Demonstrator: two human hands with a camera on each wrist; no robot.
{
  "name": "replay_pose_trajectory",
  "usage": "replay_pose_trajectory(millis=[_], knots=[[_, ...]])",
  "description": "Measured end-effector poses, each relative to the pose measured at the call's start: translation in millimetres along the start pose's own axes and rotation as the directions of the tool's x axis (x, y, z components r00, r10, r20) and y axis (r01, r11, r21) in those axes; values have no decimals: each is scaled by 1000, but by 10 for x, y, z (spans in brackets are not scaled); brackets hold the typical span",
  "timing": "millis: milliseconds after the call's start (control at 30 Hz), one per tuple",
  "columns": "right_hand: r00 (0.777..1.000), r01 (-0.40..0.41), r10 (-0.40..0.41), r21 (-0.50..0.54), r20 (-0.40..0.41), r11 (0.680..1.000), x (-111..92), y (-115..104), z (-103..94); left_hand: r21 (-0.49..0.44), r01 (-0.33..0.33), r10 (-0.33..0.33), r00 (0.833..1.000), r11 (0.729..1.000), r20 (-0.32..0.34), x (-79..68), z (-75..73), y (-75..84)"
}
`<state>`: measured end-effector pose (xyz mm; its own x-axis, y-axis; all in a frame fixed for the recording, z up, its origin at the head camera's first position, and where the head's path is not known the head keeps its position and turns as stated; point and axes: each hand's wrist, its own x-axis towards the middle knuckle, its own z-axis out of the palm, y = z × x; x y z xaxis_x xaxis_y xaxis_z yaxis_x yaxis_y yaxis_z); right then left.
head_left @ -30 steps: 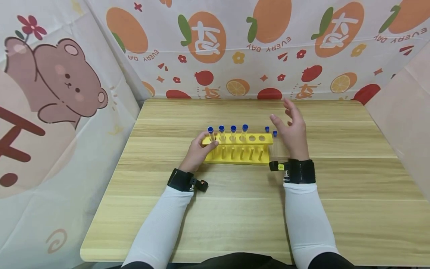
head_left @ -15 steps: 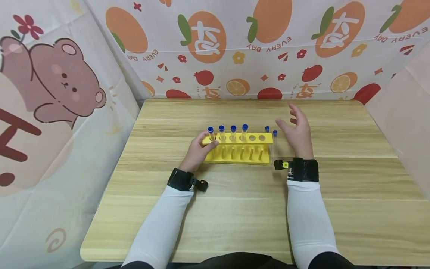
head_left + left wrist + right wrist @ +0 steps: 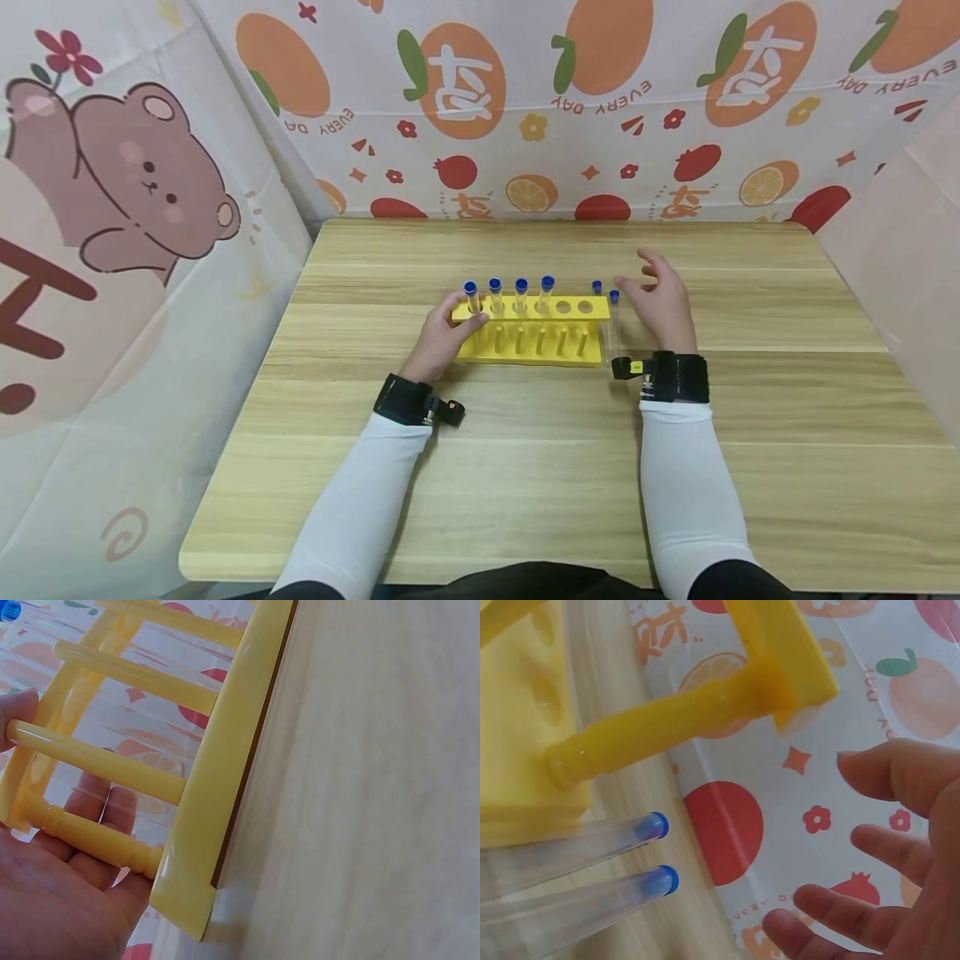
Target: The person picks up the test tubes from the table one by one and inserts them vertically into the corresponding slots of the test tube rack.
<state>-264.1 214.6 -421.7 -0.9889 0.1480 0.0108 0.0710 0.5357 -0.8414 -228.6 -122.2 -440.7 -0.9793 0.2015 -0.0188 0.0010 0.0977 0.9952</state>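
Note:
A yellow test tube rack (image 3: 536,360) stands on the table. My left hand (image 3: 435,340) grips its left end, thumb in front and fingers behind the post, as the left wrist view shows. Several clear test tubes with blue caps, one of them this test tube (image 3: 546,293), stand upright in the rack; the two rightmost holes hold none. Two more capped tubes, a nearer tube (image 3: 577,906) and a farther tube (image 3: 562,851), lie beside the rack's right end. My right hand (image 3: 664,310) hovers just right of their caps, fingers spread and slightly bent, holding nothing.
The wooden table (image 3: 540,483) extends to both sides and toward me. A fruit-printed cloth (image 3: 570,158) hangs along its back edge, and a bear-printed cloth (image 3: 150,192) hangs on the left. Each wrist wears a black strap with a small camera.
My right hand first shifted right, away from the rack, then its fingers came lower and nearer the loose tubes' caps. My left hand and the rack have stayed put.

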Motion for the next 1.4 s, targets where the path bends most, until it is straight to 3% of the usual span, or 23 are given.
replay_pose_trajectory(millis=[300,633,1033,1400], knots=[[990,-43,50,-54,130,998,39,75,9,14,7,-7,1000,1000,-2,10,-6,0],[974,-47,71,-116,216,992,67,155,67,6,-32,32,999,999,-5,155,-36,-258],[964,-11,59,-180,261,984,77,223,126,24,-65,66,998,998,-23,149,-27,-292],[961,5,60,-236,269,972,94,258,186,17,-40,40,999,999,-15,150,-35,-287]])
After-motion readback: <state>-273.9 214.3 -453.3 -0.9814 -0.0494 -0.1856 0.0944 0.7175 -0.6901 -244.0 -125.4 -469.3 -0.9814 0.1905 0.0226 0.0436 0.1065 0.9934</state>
